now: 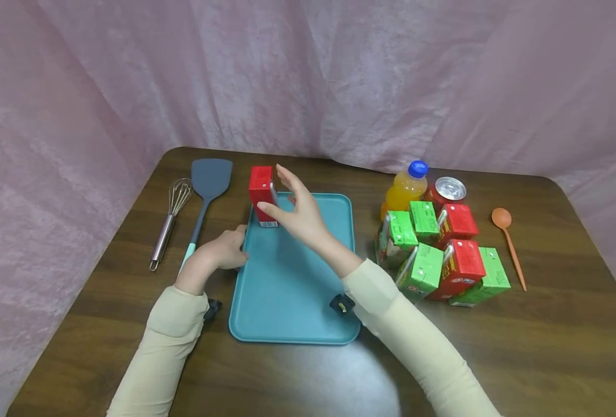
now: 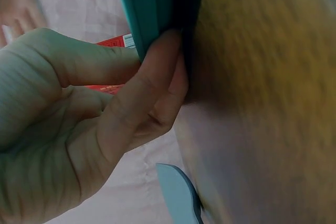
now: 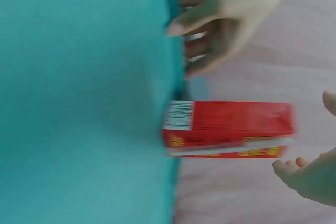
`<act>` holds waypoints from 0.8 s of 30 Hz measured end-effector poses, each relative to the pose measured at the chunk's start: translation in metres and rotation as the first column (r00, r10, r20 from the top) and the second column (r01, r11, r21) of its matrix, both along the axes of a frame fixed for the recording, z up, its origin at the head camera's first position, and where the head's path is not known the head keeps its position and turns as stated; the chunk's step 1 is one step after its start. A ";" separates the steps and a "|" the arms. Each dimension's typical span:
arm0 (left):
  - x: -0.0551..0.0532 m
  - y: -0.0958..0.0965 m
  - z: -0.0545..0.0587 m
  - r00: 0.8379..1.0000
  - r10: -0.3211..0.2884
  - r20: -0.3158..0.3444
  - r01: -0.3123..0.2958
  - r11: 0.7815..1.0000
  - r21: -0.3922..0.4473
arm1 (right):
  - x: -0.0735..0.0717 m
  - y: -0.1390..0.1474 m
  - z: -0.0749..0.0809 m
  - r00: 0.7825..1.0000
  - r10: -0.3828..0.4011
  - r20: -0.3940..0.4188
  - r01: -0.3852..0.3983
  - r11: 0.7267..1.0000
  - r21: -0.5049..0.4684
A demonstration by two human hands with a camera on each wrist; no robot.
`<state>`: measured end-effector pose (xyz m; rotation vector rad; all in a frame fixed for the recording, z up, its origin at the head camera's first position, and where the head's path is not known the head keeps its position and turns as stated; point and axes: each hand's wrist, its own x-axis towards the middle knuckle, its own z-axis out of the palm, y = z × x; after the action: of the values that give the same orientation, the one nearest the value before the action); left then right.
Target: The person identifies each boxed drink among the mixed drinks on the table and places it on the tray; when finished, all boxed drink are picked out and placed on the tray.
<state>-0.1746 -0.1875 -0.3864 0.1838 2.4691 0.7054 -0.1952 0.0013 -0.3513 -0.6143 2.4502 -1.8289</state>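
A red juice box (image 1: 264, 197) stands upright at the far left corner of the blue-green tray (image 1: 292, 324). My right hand (image 1: 301, 214) is just to the right of that box, thumb and fingers spread apart; in the right wrist view a gap separates the fingertips from the carton (image 3: 231, 119). My left hand (image 1: 223, 250) is at the tray's left edge. The left wrist view shows its thumb and fingers pinching the tray's rim (image 2: 149, 9), with the fingers curled beneath.
To the left lie a whisk (image 1: 168, 226) and a grey-blue spatula (image 1: 211, 176). Right of the tray stand several green juice boxes (image 1: 424, 269), red juice boxes (image 1: 464, 260), an orange drink bottle (image 1: 406, 188) and a can (image 1: 450, 190). An orange spoon (image 1: 502, 219) lies farther right.
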 end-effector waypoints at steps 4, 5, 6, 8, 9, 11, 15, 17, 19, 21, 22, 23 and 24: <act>0.000 -0.002 0.000 1.000 0.005 -0.005 -0.005 1.000 0.017 | 0.021 0.021 0.024 0.996 0.016 -0.086 -0.019 0.999 -0.040; 0.000 -0.002 0.000 1.000 0.005 -0.008 -0.005 1.000 0.022 | 0.026 0.028 0.030 0.995 0.020 -0.103 -0.025 0.998 -0.051; 0.000 -0.002 0.000 1.000 0.002 -0.010 -0.001 1.000 0.026 | 0.030 0.036 0.036 0.993 0.019 -0.116 -0.026 0.998 -0.061; 0.000 -0.002 0.000 1.000 -0.003 -0.015 0.004 0.999 0.034 | 0.039 0.053 0.048 0.991 0.012 -0.132 -0.024 0.996 -0.085; 0.001 -0.002 0.000 1.000 -0.005 -0.016 0.006 0.999 0.036 | 0.043 0.063 0.053 0.991 0.002 -0.134 -0.015 0.995 -0.099; 0.001 -0.002 0.000 1.000 -0.009 -0.018 0.010 0.999 0.039 | 0.050 0.083 0.061 0.990 -0.029 -0.138 0.013 0.993 -0.118; 0.001 -0.002 0.000 1.000 -0.015 -0.018 0.015 0.999 0.030 | 0.065 0.126 0.072 0.984 -0.106 -0.141 0.090 0.989 -0.116; 0.000 -0.003 0.000 1.000 -0.017 -0.018 0.018 0.999 0.026 | 0.072 0.147 0.074 0.976 -0.139 -0.165 0.125 0.988 -0.096; 0.000 -0.003 0.000 1.000 -0.017 -0.017 0.018 0.999 0.027 | 0.079 0.168 0.075 0.970 -0.174 -0.170 0.168 0.984 -0.053; 0.001 -0.003 0.000 1.000 -0.019 -0.016 0.020 0.999 0.033 | 0.086 0.188 0.075 0.963 -0.210 -0.170 0.215 0.977 0.010; 0.001 -0.003 0.001 1.000 -0.021 -0.016 0.021 0.999 0.034 | 0.089 0.198 0.075 0.959 -0.232 -0.164 0.244 0.968 0.053; 0.001 -0.003 0.001 1.000 -0.020 -0.016 0.021 0.999 0.034 | 0.093 0.207 0.074 0.955 -0.253 -0.156 0.271 0.957 0.104; 0.001 -0.003 0.001 1.000 -0.020 -0.017 0.021 0.999 0.035 | 0.096 0.217 0.073 0.952 -0.271 -0.146 0.290 0.948 0.134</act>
<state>-0.1736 -0.1902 -0.3853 0.2289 2.4681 0.7419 -0.0995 0.2181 -0.2784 -0.3991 2.8605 -1.7070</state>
